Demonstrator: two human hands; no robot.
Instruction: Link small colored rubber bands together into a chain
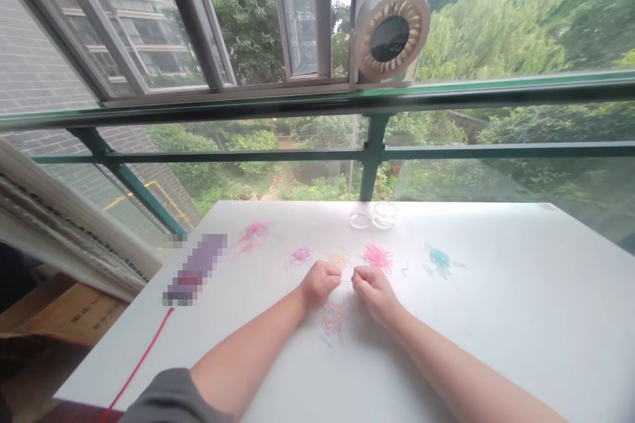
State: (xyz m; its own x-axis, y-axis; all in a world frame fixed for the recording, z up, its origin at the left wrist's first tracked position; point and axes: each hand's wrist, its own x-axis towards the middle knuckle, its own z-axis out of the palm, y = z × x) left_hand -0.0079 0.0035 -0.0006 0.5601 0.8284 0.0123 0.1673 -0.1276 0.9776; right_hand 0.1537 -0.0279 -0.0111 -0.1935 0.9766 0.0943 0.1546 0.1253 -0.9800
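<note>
My left hand [322, 283] and my right hand [372, 287] are both closed, knuckles facing each other with a small gap between. A thin pale strand [346, 281] spans that gap, its ends hidden in my fingers; its kind is too small to make out. Just below lies a mixed-colour pile of small thin loops [333, 319], perhaps paper clips. Beyond my hands are a yellow pile [338, 259], a pink pile [377, 256] and a purple pile [300, 256] of similar pieces. A teal pile [439, 259] lies farther right.
Two clear round dishes [359, 220] stand at the back of the white table [520, 317]. More pink pieces [254, 231] lie back left, near a blurred-out purple object [198, 271] with a red cord [141, 360]. Behind the table are a railing and a round fan [364, 33].
</note>
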